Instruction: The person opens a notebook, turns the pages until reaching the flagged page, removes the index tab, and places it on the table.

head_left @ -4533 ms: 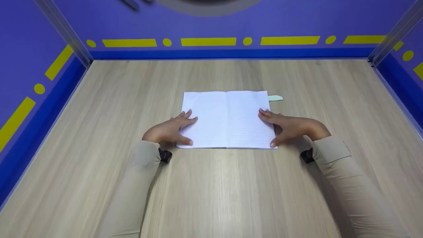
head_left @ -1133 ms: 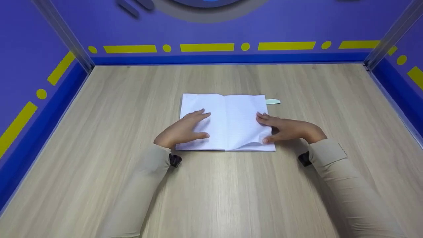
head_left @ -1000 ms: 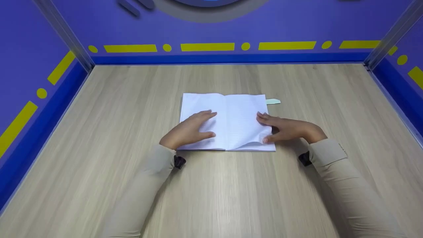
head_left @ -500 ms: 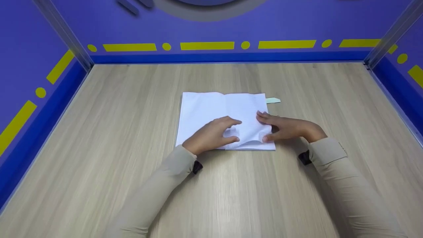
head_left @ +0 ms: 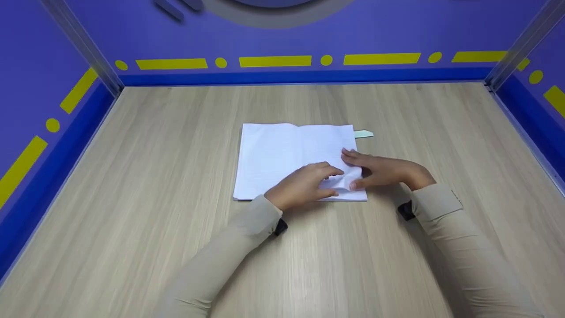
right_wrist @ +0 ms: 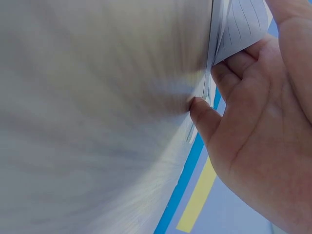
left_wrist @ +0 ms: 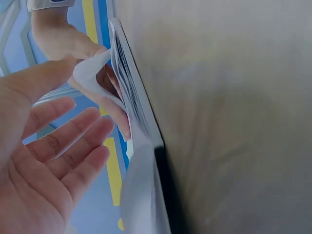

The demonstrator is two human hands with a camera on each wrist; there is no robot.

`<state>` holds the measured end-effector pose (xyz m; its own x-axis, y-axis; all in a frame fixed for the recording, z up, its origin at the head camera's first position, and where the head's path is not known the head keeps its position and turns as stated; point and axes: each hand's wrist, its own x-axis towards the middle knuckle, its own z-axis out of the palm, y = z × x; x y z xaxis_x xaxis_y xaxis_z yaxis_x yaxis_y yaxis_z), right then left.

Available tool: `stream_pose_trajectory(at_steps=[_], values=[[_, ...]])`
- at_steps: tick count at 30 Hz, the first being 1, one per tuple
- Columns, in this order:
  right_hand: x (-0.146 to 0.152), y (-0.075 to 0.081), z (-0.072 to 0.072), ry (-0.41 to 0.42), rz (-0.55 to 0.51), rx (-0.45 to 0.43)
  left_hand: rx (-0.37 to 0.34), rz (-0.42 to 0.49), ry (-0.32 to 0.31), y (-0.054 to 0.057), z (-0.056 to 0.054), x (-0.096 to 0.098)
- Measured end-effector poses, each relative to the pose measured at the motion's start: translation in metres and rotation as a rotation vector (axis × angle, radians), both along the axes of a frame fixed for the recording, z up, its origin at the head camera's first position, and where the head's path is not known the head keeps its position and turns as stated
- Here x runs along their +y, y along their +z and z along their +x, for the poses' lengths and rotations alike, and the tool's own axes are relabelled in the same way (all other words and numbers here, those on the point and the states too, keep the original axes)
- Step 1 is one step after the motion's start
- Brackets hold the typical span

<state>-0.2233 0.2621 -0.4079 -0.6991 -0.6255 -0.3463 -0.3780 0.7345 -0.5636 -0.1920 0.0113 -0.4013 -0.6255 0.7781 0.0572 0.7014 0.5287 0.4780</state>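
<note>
An open notebook (head_left: 269, 154) with lined white pages lies flat on the table. My right hand (head_left: 384, 170) is at its right edge and holds the lower outer part of the right-hand page, which bulges up between thumb and fingers. That raised page (left_wrist: 90, 73) curls clear of the stack beneath it in the left wrist view; the right wrist view shows its lined face (right_wrist: 246, 24) beside the fingers. Over the lower right page hovers my left hand (head_left: 304, 185), fingers and thumb apart, with nothing between them. It hides the lower end of the fold.
A pale green tab (head_left: 363, 134) sticks out past the notebook's upper right edge. The wooden table (head_left: 167, 176) is bounded by a blue back wall (head_left: 282, 42) with yellow marks and by side walls.
My left hand has moved from the notebook's left edge rightward across the pages towards my right hand. The right page, flat at first, now buckles up at its lower corner under my right hand.
</note>
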Motion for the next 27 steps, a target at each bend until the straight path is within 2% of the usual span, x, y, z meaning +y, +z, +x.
stream_pose_trajectory(at_steps=[7, 13, 19, 27], values=[[-0.0005, 0.0003, -0.0002, 0.014, -0.003, 0.011, -0.037, 0.008, -0.001, -0.001, -0.0027, 0.0064], [-0.0011, 0.0002, -0.0004, 0.017, -0.003, 0.02, -0.031, 0.015, -0.019, -0.0015, -0.0044, 0.0096], [-0.0012, 0.001, 0.0001, 0.012, -0.009, 0.017, -0.054, 0.03, -0.006, -0.0012, -0.0044, 0.01], [-0.0021, 0.0042, 0.0018, -0.001, -0.014, 0.025, -0.026, 0.035, -0.011, -0.0016, -0.0041, 0.0104]])
